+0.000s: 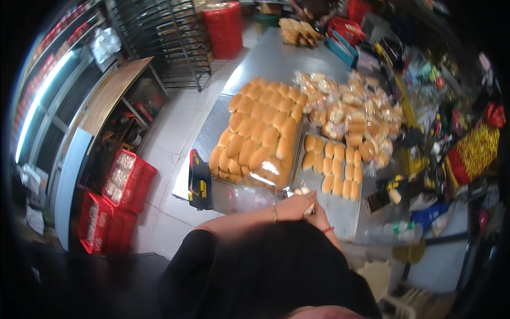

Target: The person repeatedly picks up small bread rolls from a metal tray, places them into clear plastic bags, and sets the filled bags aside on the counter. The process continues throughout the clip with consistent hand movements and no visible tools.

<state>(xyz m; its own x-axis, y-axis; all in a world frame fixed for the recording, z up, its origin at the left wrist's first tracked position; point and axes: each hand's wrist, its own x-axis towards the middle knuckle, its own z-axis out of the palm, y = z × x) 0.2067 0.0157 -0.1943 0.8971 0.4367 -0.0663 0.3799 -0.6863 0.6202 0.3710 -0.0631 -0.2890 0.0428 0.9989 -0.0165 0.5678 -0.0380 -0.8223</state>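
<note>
Close to my body, over the near edge of the steel table (185, 169), my left hand (295, 206) and my right hand (317, 217) meet around a few small bread rolls (306, 191), which seem to be in a clear plastic bag. My fingers are partly hidden. Just beyond my left hand rises a big stack of golden bread rolls (255, 123). To the right lies a metal tray (342, 213) with rows of rolls (332, 165). Clear plastic bags (253, 199) lie left of my hands.
Bagged bread (354, 109) is heaped behind the tray. A tape dispenser (200, 185) stands at the table's left corner, a plastic bottle (400, 228) at the right. Red crates (145, 179) and a tray rack (175, 44) stand left. Another person's arm (324, 19) shows at the far end.
</note>
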